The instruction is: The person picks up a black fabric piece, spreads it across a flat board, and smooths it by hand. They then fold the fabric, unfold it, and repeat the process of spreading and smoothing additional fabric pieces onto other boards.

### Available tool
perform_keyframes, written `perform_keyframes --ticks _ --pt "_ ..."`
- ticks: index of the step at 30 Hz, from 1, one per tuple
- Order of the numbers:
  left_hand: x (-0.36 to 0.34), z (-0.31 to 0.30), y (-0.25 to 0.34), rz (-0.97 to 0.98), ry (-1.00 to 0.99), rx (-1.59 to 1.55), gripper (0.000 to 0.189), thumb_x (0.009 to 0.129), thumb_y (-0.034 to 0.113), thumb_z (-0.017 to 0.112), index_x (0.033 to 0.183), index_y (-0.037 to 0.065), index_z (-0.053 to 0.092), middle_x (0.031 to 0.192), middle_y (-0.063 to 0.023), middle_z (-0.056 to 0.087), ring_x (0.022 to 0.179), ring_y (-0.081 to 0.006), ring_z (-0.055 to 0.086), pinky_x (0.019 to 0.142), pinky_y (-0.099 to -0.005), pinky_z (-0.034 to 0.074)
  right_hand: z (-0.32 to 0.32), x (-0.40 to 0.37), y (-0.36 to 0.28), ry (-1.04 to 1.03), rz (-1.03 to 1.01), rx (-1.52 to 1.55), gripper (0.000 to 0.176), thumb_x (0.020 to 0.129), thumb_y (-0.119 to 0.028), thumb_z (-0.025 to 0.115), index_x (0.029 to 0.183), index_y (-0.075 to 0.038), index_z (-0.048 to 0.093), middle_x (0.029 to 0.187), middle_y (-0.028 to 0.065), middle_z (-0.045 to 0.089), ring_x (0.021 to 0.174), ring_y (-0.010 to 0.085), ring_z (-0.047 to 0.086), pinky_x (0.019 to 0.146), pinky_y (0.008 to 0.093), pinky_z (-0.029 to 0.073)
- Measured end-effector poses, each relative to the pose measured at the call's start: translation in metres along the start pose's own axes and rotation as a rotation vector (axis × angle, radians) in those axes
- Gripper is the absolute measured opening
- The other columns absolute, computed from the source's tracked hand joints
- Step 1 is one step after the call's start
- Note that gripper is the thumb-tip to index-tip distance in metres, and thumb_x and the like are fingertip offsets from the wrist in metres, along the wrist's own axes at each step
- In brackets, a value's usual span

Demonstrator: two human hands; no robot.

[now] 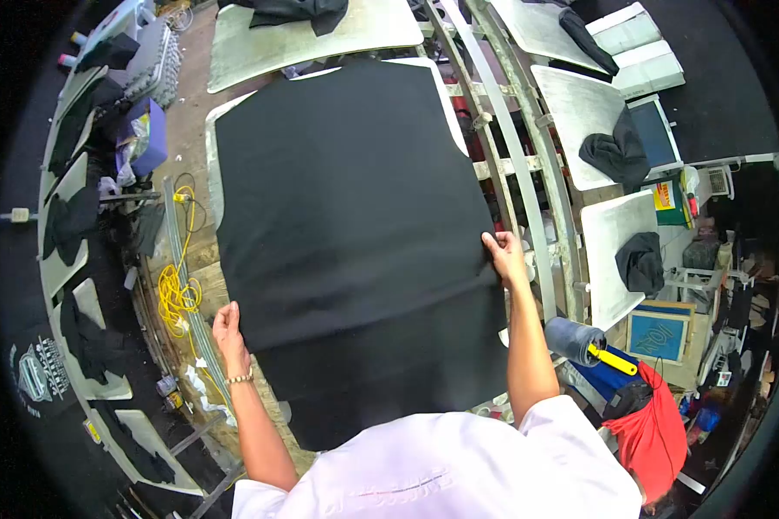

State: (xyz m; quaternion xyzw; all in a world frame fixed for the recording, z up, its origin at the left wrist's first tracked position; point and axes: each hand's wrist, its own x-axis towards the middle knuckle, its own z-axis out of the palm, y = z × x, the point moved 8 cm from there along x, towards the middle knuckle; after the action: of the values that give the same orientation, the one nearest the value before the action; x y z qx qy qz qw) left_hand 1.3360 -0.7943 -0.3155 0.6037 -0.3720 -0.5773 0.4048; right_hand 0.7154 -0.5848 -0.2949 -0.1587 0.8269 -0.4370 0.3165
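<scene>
A large piece of black fabric (pixel 355 208) lies spread over a pale board (pixel 214 164), whose rim shows along the top and left. The cloth's lower end hangs toward my body, with soft creases across it. At the left edge of the fabric, my left hand (pixel 231 337) is closed, fingers together on the border; a bracelet circles that wrist. Higher up on the opposite side, my right hand (pixel 505 257) pinches the right edge between thumb and fingers.
Metal rails (pixel 528 173) run along the right. Beyond them, pale boards (pixel 614 298) carry dark cloth. A coiled yellow cable (pixel 177 298) lies at left near a purple bin (pixel 150 138). A roller with a yellow handle (pixel 614 358) and red cloth (pixel 653 432) sit lower right.
</scene>
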Motion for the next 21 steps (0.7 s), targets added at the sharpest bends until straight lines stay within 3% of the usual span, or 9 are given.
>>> perform_keyframes --ticks 2,5,8,13,14,17,21 --pt "-0.004 0.004 0.014 -0.027 0.052 0.065 0.021 0.094 0.022 0.069 0.100 0.002 0.068 0.088 0.0001 0.064 0.081 -0.0076 0.054 0.077 -0.0236 0.043 -0.004 0.003 0.002 -0.018 0.020 0.105 0.028 0.087 -0.026 0.076 0.090 -0.003 0.060 0.081 0.0018 0.063 0.073 0.0102 0.056 0.068 0.0262 0.046" --pt "0.003 -0.005 0.014 -0.024 0.056 0.112 0.018 0.092 0.023 0.071 0.089 0.005 0.068 0.083 0.0023 0.064 0.077 -0.0054 0.054 0.068 -0.0225 0.041 -0.011 0.008 0.008 0.043 -0.088 0.037 0.026 0.085 -0.023 0.077 0.080 -0.005 0.059 0.072 -0.0028 0.056 0.066 0.0087 0.048 0.062 0.0255 0.042" --pt "-0.005 0.004 0.026 -0.101 0.044 0.119 0.018 0.091 0.025 0.071 0.086 0.008 0.067 0.074 0.0061 0.062 0.064 -0.0035 0.050 0.060 -0.0217 0.037 -0.018 0.002 -0.006 0.136 -0.224 -0.035 0.028 0.085 -0.023 0.078 0.079 -0.003 0.059 0.070 -0.0021 0.054 0.066 0.0086 0.047 0.062 0.0257 0.042" --pt "0.003 -0.008 0.034 -0.081 0.030 0.268 0.018 0.086 0.023 0.075 0.078 0.009 0.066 0.071 0.0051 0.059 0.061 -0.0056 0.048 0.056 -0.0237 0.036 -0.022 -0.003 -0.016 0.157 -0.242 0.000 0.030 0.083 -0.023 0.079 0.077 -0.002 0.059 0.069 -0.0010 0.054 0.066 0.0099 0.045 0.061 0.0279 0.041" --pt "0.004 -0.008 0.032 -0.106 0.024 0.309 0.017 0.085 0.022 0.075 0.078 0.009 0.066 0.070 0.0051 0.058 0.060 -0.0055 0.048 0.056 -0.0235 0.036 -0.021 -0.004 -0.021 0.165 -0.283 -0.070 0.028 0.087 -0.020 0.077 0.076 -0.006 0.055 0.069 -0.0052 0.048 0.064 0.0065 0.041 0.058 0.0237 0.035" --pt "0.007 -0.009 0.032 -0.136 0.009 0.337 0.016 0.083 0.018 0.076 0.078 0.008 0.066 0.069 0.0039 0.059 0.060 -0.0057 0.048 0.055 -0.0230 0.036 -0.023 -0.010 -0.029 0.232 -0.298 -0.255 0.027 0.084 -0.020 0.078 0.078 -0.004 0.057 0.067 0.0001 0.053 0.062 0.0099 0.046 0.058 0.0281 0.039" --pt "0.010 0.007 0.036 -0.114 0.001 0.214 0.017 0.085 0.011 0.075 0.093 0.006 0.060 0.081 -0.0003 0.065 0.068 -0.0059 0.056 0.060 -0.0223 0.044 -0.019 -0.018 -0.047 0.267 -0.301 -0.368 0.028 0.081 -0.022 0.078 0.082 -0.002 0.059 0.065 0.0081 0.060 0.058 0.0187 0.054 0.062 0.0336 0.047"
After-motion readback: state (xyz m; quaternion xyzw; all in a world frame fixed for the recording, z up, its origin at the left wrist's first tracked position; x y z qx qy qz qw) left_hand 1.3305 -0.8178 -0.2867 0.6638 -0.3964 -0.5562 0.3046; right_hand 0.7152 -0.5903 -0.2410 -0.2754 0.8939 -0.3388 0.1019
